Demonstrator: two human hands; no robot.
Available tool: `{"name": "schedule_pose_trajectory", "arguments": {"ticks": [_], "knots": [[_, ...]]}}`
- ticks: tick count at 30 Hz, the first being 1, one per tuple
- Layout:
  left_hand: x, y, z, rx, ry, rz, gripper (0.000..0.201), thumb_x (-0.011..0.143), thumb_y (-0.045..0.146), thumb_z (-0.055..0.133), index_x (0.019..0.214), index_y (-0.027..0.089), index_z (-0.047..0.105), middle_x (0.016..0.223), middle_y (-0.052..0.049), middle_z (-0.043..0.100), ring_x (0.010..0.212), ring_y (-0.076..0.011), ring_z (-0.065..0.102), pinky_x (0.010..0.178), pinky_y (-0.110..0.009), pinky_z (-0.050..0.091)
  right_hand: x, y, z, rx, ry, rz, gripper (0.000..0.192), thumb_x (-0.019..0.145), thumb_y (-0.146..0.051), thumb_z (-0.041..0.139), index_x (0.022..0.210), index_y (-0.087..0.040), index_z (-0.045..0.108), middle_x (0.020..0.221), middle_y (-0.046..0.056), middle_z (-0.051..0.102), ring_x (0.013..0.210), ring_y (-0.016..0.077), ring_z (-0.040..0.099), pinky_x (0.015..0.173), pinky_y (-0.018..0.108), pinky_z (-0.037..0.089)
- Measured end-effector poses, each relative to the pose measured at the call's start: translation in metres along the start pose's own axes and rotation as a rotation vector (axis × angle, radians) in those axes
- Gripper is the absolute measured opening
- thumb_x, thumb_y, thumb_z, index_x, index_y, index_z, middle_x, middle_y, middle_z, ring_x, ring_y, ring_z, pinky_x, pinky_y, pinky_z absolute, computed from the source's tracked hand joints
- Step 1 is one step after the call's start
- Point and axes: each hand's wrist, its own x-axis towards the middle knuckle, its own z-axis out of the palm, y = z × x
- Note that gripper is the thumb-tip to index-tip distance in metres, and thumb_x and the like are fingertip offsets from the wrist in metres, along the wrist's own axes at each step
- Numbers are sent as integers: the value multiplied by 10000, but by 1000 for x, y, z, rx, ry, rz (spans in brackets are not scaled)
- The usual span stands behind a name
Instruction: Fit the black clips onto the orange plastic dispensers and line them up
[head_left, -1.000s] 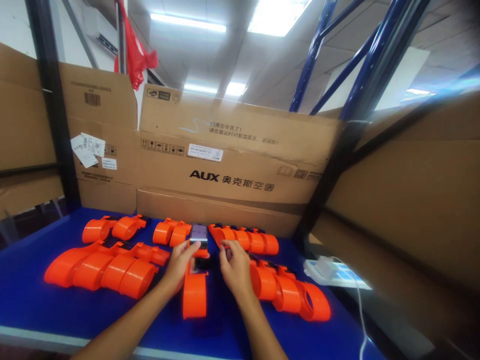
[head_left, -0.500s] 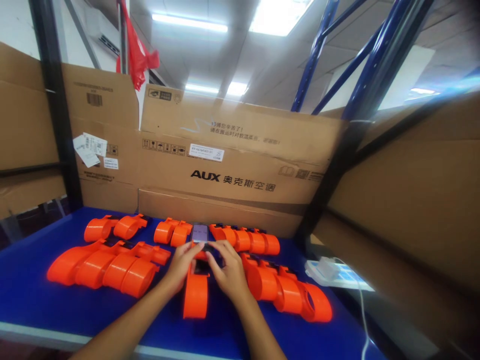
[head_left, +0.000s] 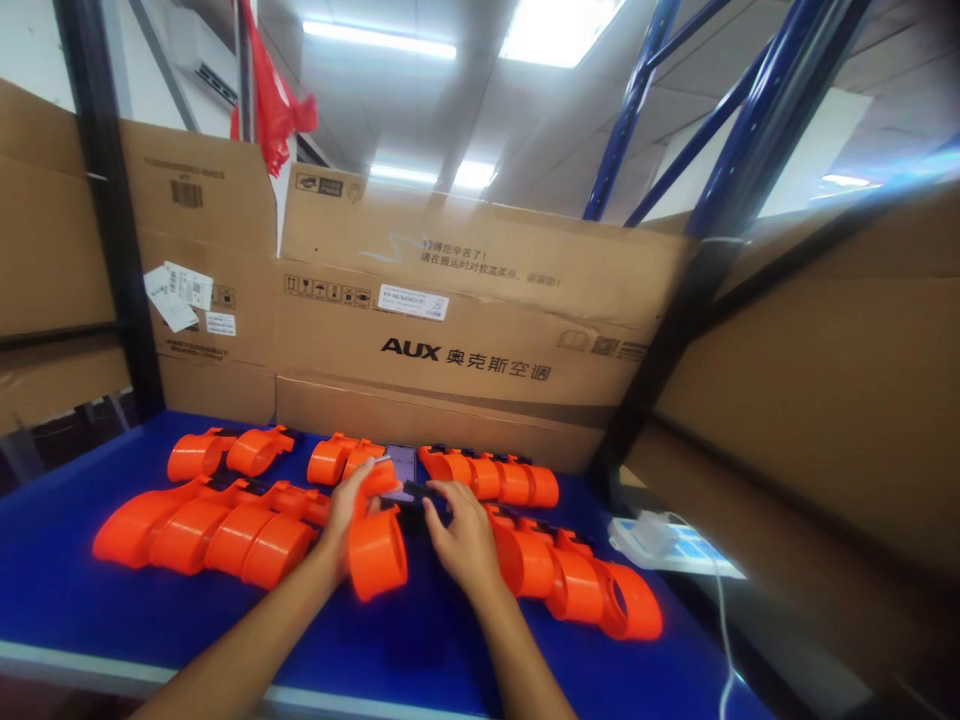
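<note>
Orange plastic curved holder (head_left: 377, 551) tilted up off blue worktop (head_left: 90, 620), left hand (head_left: 346, 520) fingers gripping it; right hand (head_left: 463, 535) at 3 o'clock, fingers pinching small black part (head_left: 422, 492).

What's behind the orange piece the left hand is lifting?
Behind the orange piece a phone leans upright, lower edge hidden by the left hand and right hand. Cardboard boxes stand farther back.
</note>
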Motion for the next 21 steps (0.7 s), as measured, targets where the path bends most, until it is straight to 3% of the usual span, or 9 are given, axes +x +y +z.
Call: {"name": "schedule_pose_trajectory", "arguments": {"ticks": [4, 8, 15, 21], "knots": [[-3, -3, 3, -46, 44, 64, 249, 755, 349, 775, 870, 148, 685, 765, -43, 738, 666, -171, 705, 625, -248, 564, -3, 3, 7, -57, -70, -20, 169, 870, -232, 630, 1023, -235, 699, 968, 74, 730, 922, 261, 666, 806, 381, 542], [-5, -4, 3, 58, 59, 105, 293, 737, 327, 770, 943, 124, 723, 773, -60, 757, 549, -127, 655, 447, -174, 442, -4, 0, 9, -64, -149, -17, 167, 859, -205, 633, 1003, -239, 712, 1004, 81, 734, 938, 265, 654, 818, 376, 524], [-7, -3, 5, 60, 84, 100, 295, 731, 307, 752, 957, 116, 741, 789, -86, 770, 587, -149, 681, 449, -173, 429, -1, -5, 6, -102, -257, 148, 206, 881, -249, 606, 1053, -228, 716, 1034, 71, 733, 1025, 259, 624, 894, 336, 468], [-7, -3, 4, 98, 107, 99, 240, 716, 339, 770, 833, 134, 728, 601, -38, 707, 450, -139, 613, 383, -196, 367, -4, -2, 11, -122, -264, 162, 192, 869, -240, 620, 1022, -249, 737, 990, 78, 725, 979, 254, 642, 861, 317, 469]]}}
